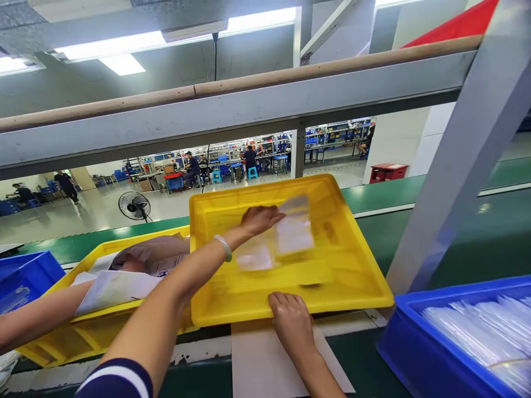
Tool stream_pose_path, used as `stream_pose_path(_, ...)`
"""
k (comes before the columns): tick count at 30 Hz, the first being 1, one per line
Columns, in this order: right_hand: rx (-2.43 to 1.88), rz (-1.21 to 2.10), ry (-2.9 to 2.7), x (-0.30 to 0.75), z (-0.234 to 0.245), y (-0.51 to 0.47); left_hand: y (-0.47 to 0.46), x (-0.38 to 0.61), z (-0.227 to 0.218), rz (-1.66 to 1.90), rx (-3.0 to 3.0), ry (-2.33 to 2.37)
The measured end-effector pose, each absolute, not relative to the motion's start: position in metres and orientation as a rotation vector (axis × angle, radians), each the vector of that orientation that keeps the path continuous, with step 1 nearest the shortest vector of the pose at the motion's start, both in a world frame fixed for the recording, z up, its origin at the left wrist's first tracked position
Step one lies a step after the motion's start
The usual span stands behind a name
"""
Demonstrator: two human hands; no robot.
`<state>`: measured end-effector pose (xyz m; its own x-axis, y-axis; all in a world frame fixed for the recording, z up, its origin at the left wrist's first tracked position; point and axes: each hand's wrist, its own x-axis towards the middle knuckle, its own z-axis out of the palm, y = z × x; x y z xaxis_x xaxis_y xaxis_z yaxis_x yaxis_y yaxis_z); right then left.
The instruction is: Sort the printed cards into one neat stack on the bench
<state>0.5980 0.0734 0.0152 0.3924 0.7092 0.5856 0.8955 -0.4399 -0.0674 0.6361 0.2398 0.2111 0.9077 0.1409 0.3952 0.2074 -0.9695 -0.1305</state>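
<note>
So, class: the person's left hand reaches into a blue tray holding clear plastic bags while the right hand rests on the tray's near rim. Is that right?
Not quite. The head view shows the tray is yellow, not blue. The rest stands: the left hand reaches into it at the clear plastic bags, and the right hand rests on its near rim.
</note>
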Motion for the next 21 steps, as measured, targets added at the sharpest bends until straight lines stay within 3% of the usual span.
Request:
stream_pose_path(6,-2.355,-0.587,-1.471,0.601,0.023,0.073,0.223,0.554,0.275,-0.816,-2.735,-0.020)
stream_pose_path(10,-2.424,-0.546,-1.501,0.604,0.028,0.074,0.197,0.473,0.312,-1.185,-2.433,0.266)
stream_pose_path(15,-2.450,-0.514,-1.585,0.611,0.037,0.072,0.152,0.354,0.337,-1.312,-2.277,-0.006)
stream_pose_path(21,-2.368,-0.452,-1.736,0.631,0.062,0.089,0.084,0.220,0.321,-1.327,-2.056,-0.362)
